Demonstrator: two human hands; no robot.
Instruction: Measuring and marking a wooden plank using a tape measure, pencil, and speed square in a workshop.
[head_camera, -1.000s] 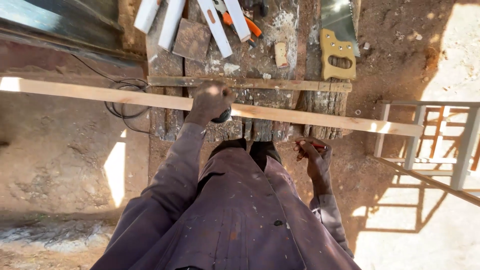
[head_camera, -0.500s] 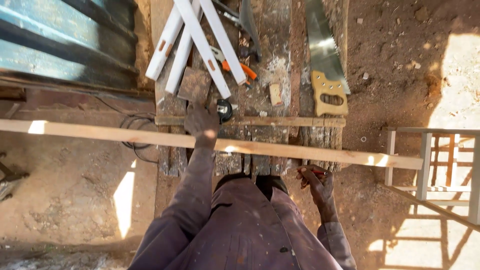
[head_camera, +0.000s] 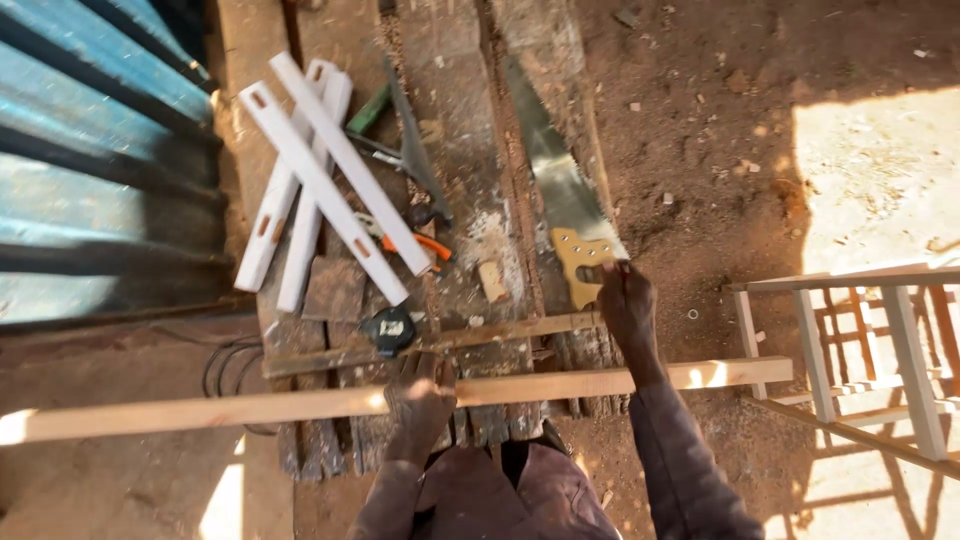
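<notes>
Batten (head_camera: 300, 405) lay across surface (head_camera: 460, 210), pinned under left hand (head_camera: 425, 395), fingers curled over it; right hand (head_camera: 625, 300) reached saw (head_camera: 560, 200) handle, fingers partly closed, grip unclear; long overhang judged likely to tip batten if pressure eased.

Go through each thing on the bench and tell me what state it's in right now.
Long wooden strip: flat across the bench, pinned by left hand.
Handsaw: lying flat, right hand at its yellow handle.
Tape measure: retracted, untouched.
White slotted pieces: loosely piled.
</notes>
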